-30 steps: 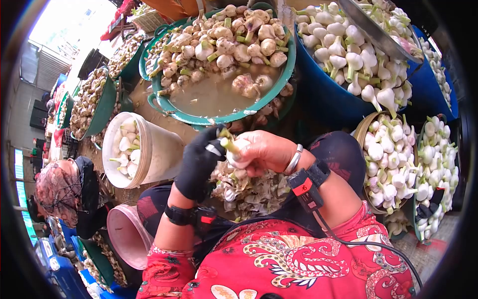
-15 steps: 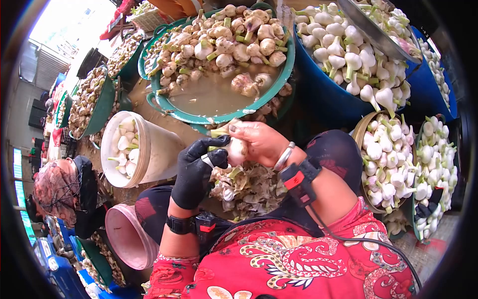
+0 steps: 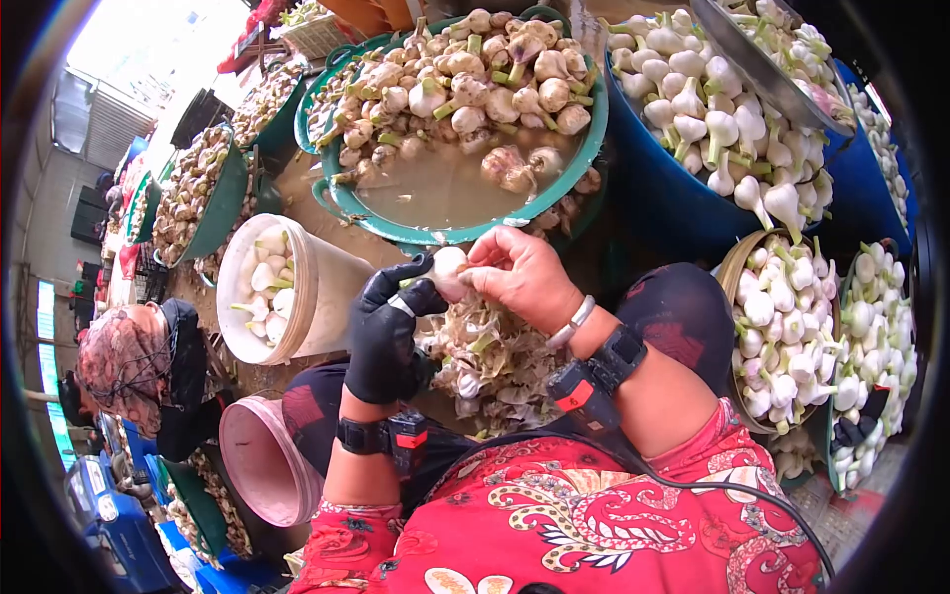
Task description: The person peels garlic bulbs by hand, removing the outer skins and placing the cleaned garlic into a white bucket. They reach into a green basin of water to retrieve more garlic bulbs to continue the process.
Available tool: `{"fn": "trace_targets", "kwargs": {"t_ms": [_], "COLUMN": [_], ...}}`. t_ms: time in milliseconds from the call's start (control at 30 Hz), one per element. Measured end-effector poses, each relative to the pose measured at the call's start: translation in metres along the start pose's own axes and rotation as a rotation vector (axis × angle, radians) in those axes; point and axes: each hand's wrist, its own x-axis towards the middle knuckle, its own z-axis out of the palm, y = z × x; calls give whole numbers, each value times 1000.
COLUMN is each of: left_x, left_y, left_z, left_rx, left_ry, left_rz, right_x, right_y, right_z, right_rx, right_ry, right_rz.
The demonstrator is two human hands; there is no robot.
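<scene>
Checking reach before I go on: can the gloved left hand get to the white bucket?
Probably yes. The left hand, pinching the garlic bulb together with the right hand, sits just beside the white bucket; nothing stands between them and the bucket's mouth is open.

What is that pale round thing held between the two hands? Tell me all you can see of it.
A garlic bulb, rounded, whitish, smooth-skinned. It is held in the air between both hands: the black-gloved left hand grips it from the left and below, the bare right hand pinches it from the right. Below it lies a pile of papery peelings on the lap. Its stalk cannot be made out.
</scene>
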Motion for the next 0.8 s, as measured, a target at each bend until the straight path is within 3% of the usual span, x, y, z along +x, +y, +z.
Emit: {"fn": "trace_targets", "kwargs": {"t_ms": [133, 200, 267, 333, 367, 467, 533, 700, 767, 800], "left_x": [-1, -2, -3, -5, -3, 4, 3, 2, 7, 6], "left_y": [1, -3, -5, 2, 5, -2, -2, 4, -3, -2], "left_z": [11, 14, 17, 20, 24, 19, 20, 27, 30, 34], "left_rx": [356, 381, 404, 78, -94, -58, -36, 143, -131, -128], "left_ry": [7, 5, 1, 3, 15, -25, -42, -121, -143, -147], "left_rz": [184, 237, 287, 64, -5, 76, 70, 148, 30, 31], "right_x": [0, -4, -3, -3, -3, -5, -4, -9, -13, -13], "right_y": [-13, -16, -9, -5, -8, -14, -13, -24, -30, -30], "right_z": [0, 2, 0, -2, -4, -6, -2, 0, 2, 1], "right_rx": [47, 223, 149, 78, 204, 407, 37, 69, -268, -267], "right_ry": [40, 35, 61, 77, 59, 40, -24, -6, 130, 133], "right_rz": [146, 226, 156, 84, 110, 141, -65, -145, -254, -256]}}
